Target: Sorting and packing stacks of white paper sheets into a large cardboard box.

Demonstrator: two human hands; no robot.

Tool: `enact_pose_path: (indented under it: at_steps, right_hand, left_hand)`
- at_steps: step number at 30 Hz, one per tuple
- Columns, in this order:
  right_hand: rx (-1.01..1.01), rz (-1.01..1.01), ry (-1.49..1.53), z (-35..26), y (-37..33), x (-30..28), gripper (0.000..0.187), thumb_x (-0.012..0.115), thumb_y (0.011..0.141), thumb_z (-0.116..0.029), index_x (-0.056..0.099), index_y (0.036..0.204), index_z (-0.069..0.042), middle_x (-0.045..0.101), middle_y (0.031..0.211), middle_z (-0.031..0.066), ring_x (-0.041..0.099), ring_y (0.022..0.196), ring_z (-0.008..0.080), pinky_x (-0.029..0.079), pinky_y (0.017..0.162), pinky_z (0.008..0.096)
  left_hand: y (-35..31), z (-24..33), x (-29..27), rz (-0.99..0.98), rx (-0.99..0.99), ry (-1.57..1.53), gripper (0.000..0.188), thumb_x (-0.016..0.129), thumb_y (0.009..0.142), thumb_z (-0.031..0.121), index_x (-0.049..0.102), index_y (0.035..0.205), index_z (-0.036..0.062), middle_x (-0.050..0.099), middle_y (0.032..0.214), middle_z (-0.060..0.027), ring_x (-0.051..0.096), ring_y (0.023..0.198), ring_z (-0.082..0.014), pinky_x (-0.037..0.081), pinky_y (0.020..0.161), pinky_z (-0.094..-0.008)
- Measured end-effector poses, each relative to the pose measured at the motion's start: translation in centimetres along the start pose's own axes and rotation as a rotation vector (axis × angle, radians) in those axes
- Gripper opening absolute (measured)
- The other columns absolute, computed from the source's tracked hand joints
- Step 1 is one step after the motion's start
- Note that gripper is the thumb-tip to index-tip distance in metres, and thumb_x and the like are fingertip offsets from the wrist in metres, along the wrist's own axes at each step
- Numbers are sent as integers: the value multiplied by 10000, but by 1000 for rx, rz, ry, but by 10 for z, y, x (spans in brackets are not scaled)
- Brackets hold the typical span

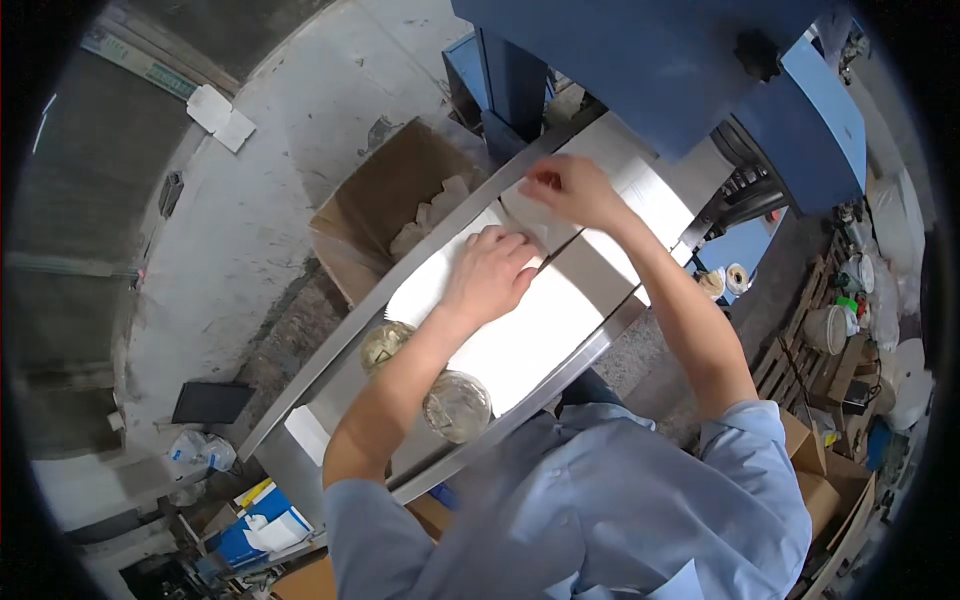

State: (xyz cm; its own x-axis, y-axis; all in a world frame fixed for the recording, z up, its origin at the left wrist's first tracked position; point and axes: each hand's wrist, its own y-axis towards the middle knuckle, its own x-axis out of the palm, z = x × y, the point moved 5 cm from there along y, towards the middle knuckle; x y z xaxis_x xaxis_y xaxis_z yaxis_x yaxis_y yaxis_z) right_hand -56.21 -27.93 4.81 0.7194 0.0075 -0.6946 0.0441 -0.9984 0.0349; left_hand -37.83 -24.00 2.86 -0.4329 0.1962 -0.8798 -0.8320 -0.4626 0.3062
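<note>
White sheets or flat card (545, 325) lie along a long metal trough-like table (600, 335). My left hand (490, 272) rests palm down on this white material, its fingers stretched out with small bends. Ahead and to the right, my right hand (578, 192) hovers over another white piece (525, 205), its fingers curled inward. Whether anything is between those fingers is hidden. By my left forearm sit two round, glassy-looking weights or jars, one clear (457, 407) and one yellowish (387, 346); the forearm partly covers the yellowish one.
A large blue machine (650, 60) overhangs the table's far end. Beyond the table's left rail stands an open cardboard box (365, 205) holding crumpled white scraps. A wooden pallet (790, 340) and mixed clutter lie at right. A blue box (240, 545) sits lower left.
</note>
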Motion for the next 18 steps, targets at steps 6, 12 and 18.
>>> enact_pose_path:
  at_steps: [6,12,18]
  right_hand:
    - [-36,84,-65,9,-44,26,238,733,865,-245,715,973,-34,698,877,154,683,804,334,534,715,429]
    - [-38,49,-220,-3,-60,40,137,707,828,-180,681,874,-54,697,875,143,679,825,368,544,718,453]
    - [30,114,-101,-7,-60,39,149,700,818,-178,679,886,-47,688,838,154,676,803,370,538,712,452]
  left_hand:
    - [8,2,4,-119,-34,32,265,729,847,197,671,1071,68,668,1145,-70,572,1121,-300,466,961,-457]
    - [5,0,2,-125,-72,12,336,712,844,186,656,1151,61,681,1200,-92,579,1117,-338,468,960,-477]
    - [-3,-2,0,-72,-62,-8,348,717,835,183,654,1150,51,669,1247,-94,578,1130,-339,470,960,-484]
